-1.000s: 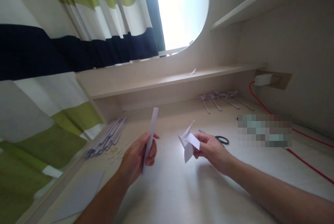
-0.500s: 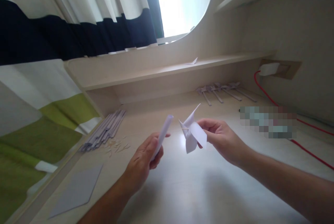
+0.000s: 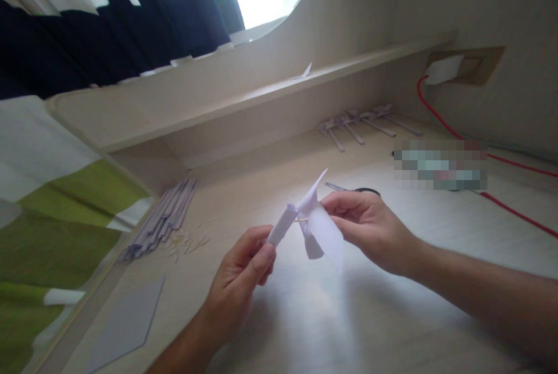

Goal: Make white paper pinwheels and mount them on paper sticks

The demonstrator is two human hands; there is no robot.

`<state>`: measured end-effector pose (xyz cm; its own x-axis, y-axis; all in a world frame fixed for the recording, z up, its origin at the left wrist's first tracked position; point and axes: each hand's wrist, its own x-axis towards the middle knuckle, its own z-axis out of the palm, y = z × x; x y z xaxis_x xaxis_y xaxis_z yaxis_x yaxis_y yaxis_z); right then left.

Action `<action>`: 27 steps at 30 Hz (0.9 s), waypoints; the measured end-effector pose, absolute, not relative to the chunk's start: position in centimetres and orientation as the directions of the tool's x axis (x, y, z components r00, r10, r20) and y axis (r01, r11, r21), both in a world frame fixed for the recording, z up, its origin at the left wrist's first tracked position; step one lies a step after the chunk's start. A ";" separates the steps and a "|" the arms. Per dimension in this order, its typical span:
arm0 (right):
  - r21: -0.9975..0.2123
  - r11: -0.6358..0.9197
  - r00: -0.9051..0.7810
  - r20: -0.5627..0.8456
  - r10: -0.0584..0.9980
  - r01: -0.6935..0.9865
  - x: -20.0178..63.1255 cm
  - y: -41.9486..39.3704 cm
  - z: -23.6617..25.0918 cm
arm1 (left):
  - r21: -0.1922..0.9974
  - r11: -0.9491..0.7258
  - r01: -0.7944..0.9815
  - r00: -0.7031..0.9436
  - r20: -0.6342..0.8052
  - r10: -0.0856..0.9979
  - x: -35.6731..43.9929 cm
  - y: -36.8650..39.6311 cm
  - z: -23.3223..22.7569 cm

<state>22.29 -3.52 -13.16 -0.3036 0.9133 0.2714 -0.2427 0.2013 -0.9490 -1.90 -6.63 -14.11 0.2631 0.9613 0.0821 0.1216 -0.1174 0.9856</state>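
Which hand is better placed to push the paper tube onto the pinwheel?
Probably the left hand. It grips the tube near its lower end, and the tube's tip already meets the pinwheel at its centre. The right hand pinches the pinwheel and seems better suited to steadying it.

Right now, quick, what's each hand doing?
Left hand: closed on the rolled paper stick.
Right hand: closed, pinching the folded paper pinwheel.

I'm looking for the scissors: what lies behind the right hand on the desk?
Behind the right hand, black-handled metal scissors lie on the pale wooden desk. Only the blade tips and part of a handle show; the hand covers the rest.
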 end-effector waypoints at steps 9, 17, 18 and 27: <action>-0.939 0.222 -0.284 0.294 0.913 -0.262 21.7 -4.3 -13.0 | 0.930 -0.277 0.239 0.178 0.239 0.955 -2.9 -7.5 -14.3; -0.943 0.224 -0.304 0.294 0.906 -0.245 21.4 -5.2 -12.8 | 0.914 -0.310 0.260 0.177 0.271 0.946 -2.6 -7.7 -13.9; -0.944 0.225 -0.303 0.294 0.906 -0.243 21.4 -5.3 -12.8 | 0.920 -0.303 0.248 0.191 0.261 0.946 -2.6 -7.7 -14.0; -0.907 0.366 -0.330 0.417 0.847 -0.207 21.7 -7.2 -12.3 | 0.775 -0.623 0.101 0.348 0.560 0.752 -2.5 -8.4 -14.7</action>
